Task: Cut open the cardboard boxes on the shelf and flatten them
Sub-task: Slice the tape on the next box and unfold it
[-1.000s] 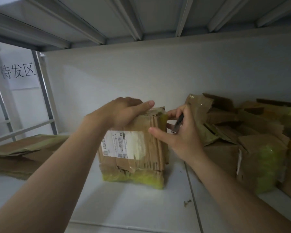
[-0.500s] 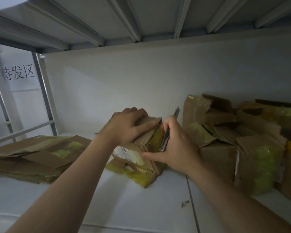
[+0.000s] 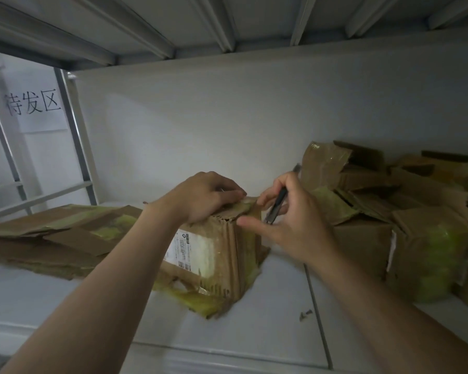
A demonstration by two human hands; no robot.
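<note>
Right now the left hand (image 3: 208, 195) lies over the top of a worn cardboard box (image 3: 222, 255), its fingers bent down onto the crumpled top flap and holding it in place. The box stands on the white shelf (image 3: 268, 327), directly under the left hand and just left of the right hand (image 3: 292, 225). A white shipping label (image 3: 192, 249) shows on its near face, below the left wrist, and yellow-green tape (image 3: 200, 299) wraps its bottom edge.

The right hand grips a dark utility knife (image 3: 277, 205), fingers curled round the handle, while the thumb stretches out toward the box's upper right corner. The knife is tilted, its lower end close to that top edge beside the left fingertips; whether it touches the cardboard cannot be told.

To the left of the left forearm, flattened cardboard (image 3: 52, 236) lies stacked on the shelf. Beyond and to the right of the right hand sits a pile of boxes (image 3: 405, 238), several patched with the same yellow-green tape. A small dark scrap (image 3: 305, 315) lies on the shelf below the right wrist. Far to the left of both hands hangs a paper sign (image 3: 33, 103) with three printed characters.
</note>
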